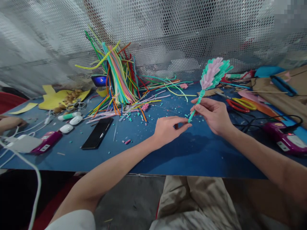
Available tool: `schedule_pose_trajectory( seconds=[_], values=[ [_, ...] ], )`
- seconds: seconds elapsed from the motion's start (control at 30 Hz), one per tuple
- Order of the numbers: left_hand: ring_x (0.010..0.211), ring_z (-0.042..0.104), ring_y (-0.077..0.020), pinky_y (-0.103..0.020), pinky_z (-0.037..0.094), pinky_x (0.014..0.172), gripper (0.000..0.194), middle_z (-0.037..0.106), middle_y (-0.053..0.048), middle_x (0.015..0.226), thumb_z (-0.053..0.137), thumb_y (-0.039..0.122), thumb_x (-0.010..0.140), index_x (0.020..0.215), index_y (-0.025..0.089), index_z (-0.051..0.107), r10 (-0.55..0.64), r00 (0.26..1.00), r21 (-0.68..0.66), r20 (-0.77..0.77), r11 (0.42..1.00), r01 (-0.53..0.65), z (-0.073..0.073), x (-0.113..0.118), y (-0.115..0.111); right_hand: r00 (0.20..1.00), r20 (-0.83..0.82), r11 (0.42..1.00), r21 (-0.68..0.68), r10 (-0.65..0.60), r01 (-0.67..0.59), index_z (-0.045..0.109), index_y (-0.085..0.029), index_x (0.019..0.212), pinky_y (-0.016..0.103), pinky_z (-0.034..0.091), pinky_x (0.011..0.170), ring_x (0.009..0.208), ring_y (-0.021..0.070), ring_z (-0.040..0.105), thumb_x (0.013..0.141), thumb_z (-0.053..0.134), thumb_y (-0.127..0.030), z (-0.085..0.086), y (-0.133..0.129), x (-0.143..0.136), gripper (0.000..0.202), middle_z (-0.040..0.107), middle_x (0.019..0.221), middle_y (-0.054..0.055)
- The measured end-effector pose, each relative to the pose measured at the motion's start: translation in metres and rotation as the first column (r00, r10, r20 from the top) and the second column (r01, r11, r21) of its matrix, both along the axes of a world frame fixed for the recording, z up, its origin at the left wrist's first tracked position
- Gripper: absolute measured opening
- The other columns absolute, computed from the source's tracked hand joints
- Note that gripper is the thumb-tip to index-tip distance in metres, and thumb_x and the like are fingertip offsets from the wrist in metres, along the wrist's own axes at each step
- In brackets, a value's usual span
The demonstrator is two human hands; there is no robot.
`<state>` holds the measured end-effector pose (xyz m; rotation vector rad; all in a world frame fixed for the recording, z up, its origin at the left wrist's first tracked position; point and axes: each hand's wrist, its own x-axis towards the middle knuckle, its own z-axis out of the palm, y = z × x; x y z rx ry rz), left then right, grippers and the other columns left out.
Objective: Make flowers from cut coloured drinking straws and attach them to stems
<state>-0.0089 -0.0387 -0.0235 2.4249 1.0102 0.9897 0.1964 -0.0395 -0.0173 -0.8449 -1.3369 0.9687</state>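
A pipe-cleaner flower (212,75) with pink and mint-green petals and a twisted mint-green stem leans up to the right above the blue table. My right hand (212,115) pinches the stem partway down, between thumb and fingers. At the stem's lower end, the thumb and forefinger of my left hand (169,129) close on the tip. Small mint-green clippings lie on the table behind my hands, and a few pink bits (128,141) are left of my left hand.
A large bundle of coloured pipe cleaners (122,76) stands at the back, before a perforated metal screen. A phone (98,133) lies left. Scissors (240,103) and a purple power strip (286,137) are right. Another person's hand (11,123) rests at far left among white cables.
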Motion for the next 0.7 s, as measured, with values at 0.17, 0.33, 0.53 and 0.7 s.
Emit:
schedule_pose_trajectory(
  seconds=[0.17, 0.33, 0.53, 0.7],
  values=[
    [0.069, 0.068, -0.0141, -0.027, 0.045, 0.068, 0.027, 0.078, -0.002, 0.085, 0.06, 0.046, 0.094, 0.096, 0.026, 0.078, 0.048, 0.998, 0.228, -0.05, 0.973, -0.035, -0.003, -0.003, 0.002, 1.0, -0.018, 0.999, 0.035, 0.015, -0.014, 0.076, -0.026, 0.105, 0.033, 0.056, 0.077, 0.076, 0.0154, 0.067, 0.088, 0.07, -0.03, 0.001, -0.001, 0.0, 0.018, 0.075, 0.085, 0.002],
    [0.076, 0.071, -0.0136, -0.029, 0.039, 0.065, 0.023, 0.078, -0.001, 0.087, 0.058, 0.04, 0.096, 0.098, 0.027, 0.076, 0.098, 0.977, 0.497, -0.192, 0.868, 0.011, 0.001, -0.006, 0.005, 0.999, -0.029, 0.999, 0.041, -0.029, 0.03, 0.076, -0.024, 0.102, 0.031, 0.057, 0.074, 0.073, 0.0142, 0.067, 0.088, 0.07, -0.029, 0.002, -0.002, -0.003, 0.016, 0.076, 0.085, 0.002],
    [0.074, 0.07, -0.0101, -0.028, 0.038, 0.067, 0.021, 0.078, 0.001, 0.088, 0.056, 0.037, 0.098, 0.099, 0.026, 0.074, 0.108, 0.965, 0.569, -0.239, 0.821, 0.049, 0.006, -0.007, 0.005, 0.989, 0.003, 0.986, 0.079, -0.145, 0.145, 0.076, -0.024, 0.102, 0.031, 0.059, 0.073, 0.071, 0.0145, 0.069, 0.086, 0.071, -0.027, 0.007, -0.007, -0.008, 0.017, 0.076, 0.084, 0.001],
    [0.078, 0.069, -0.0116, -0.026, 0.042, 0.07, 0.024, 0.077, -0.001, 0.092, 0.054, 0.037, 0.099, 0.097, 0.022, 0.073, -0.004, 0.991, 0.315, -0.131, 0.948, 0.046, 0.01, -0.005, 0.001, 0.998, -0.03, 0.996, 0.07, -0.057, 0.059, 0.076, -0.025, 0.103, 0.028, 0.056, 0.076, 0.073, 0.0125, 0.068, 0.087, 0.071, -0.025, 0.003, -0.007, -0.007, 0.016, 0.076, 0.084, 0.0]
  ],
)
